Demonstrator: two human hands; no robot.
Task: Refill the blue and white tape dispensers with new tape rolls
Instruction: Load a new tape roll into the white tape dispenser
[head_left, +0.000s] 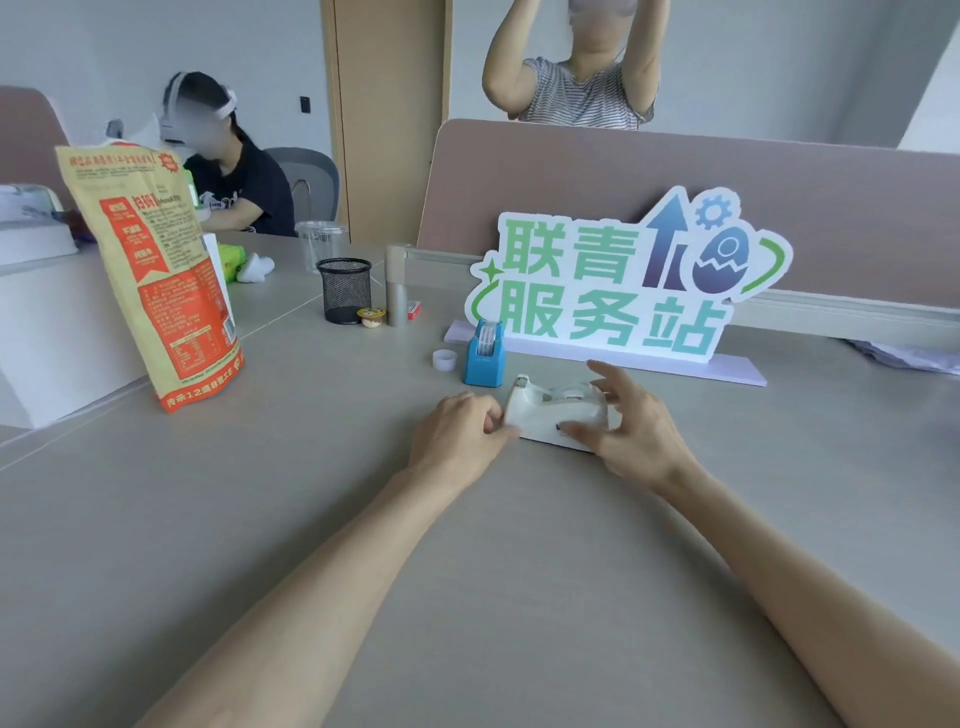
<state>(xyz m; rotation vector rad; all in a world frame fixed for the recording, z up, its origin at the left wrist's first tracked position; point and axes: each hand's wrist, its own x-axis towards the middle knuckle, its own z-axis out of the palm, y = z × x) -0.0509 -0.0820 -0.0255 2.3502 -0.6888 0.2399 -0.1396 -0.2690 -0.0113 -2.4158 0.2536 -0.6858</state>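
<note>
Grey and wide, the bench (311, 519) carries everything, with a low partition and a colourful sign (623, 280) at its far side, and two other persons sit or stand behind. Both dispensers are in the middle of the bench, in front of the sign. The blue dispenser (484, 358) stands upright just before the sign's base, with a roll visible in its top, and a small white ring (444, 359) lies just beside it on the left; it looks like a spare roll or an empty core, I cannot tell which. The white dispenser (558, 410) lies nearer to the person, between the two hands, and its long axis runs left to right, with the cutter end at the left and the roll seat at the right. The left hand (460, 434) is loosely curled and its fingertips pinch or press at the cutter end; whether it holds the tape end there is hidden. The right hand (631, 423) is open with spread fingers, the thumb touching the near side of the body and the other fingers arched over the roll end, so it steadies and does not really grip. I judge the right hand is the nearer one to the roll, so it should seat or turn the roll while the left hand keeps the front end.
</note>
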